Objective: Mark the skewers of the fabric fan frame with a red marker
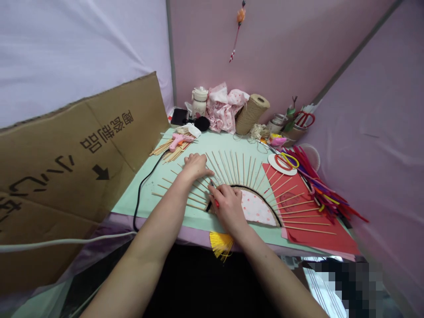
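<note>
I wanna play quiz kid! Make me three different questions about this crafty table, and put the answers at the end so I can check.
1. True or false: the yellow tassel hangs below the front edge of the table.

2. Pick one. The paper under the right-hand sticks is:
A) blue
B) red
C) black

3. Which is nearer the half-round spotted cloth: the left hand or the right hand?

Key:
1. True
2. B
3. The right hand
</note>
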`<state>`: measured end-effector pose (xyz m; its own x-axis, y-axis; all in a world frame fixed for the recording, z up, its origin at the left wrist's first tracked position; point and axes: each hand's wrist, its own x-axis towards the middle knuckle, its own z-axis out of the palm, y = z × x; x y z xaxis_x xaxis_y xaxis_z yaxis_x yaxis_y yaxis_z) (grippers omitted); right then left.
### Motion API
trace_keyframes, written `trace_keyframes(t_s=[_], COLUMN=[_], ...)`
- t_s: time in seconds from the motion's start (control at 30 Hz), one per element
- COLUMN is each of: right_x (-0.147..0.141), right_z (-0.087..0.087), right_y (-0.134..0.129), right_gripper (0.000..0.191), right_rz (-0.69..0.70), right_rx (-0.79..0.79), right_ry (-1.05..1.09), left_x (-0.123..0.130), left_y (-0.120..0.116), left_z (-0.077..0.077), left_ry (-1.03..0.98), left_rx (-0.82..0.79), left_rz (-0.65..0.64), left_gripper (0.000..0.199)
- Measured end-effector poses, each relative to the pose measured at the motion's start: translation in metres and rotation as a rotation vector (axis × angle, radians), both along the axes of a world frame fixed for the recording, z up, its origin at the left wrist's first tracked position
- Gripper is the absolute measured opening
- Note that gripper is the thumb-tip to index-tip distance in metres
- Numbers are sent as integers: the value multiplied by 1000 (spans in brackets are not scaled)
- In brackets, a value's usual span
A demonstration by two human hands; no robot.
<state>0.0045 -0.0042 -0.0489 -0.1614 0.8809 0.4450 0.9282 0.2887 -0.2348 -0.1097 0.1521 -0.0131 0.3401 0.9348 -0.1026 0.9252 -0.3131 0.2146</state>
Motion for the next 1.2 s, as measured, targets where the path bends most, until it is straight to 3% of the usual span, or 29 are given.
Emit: trace_keyframes(t_s=[1.2], right_x=[0], right_z=[-1], right_y=[-1], right_gripper=[27], right_rz=[-2], right_rx=[-5], right_ry=[-14], left_x=[0], left_y=[0], left_z=[0], left_ry=[-15], left_rx=[-3], left_rz=[4], left_gripper=[61])
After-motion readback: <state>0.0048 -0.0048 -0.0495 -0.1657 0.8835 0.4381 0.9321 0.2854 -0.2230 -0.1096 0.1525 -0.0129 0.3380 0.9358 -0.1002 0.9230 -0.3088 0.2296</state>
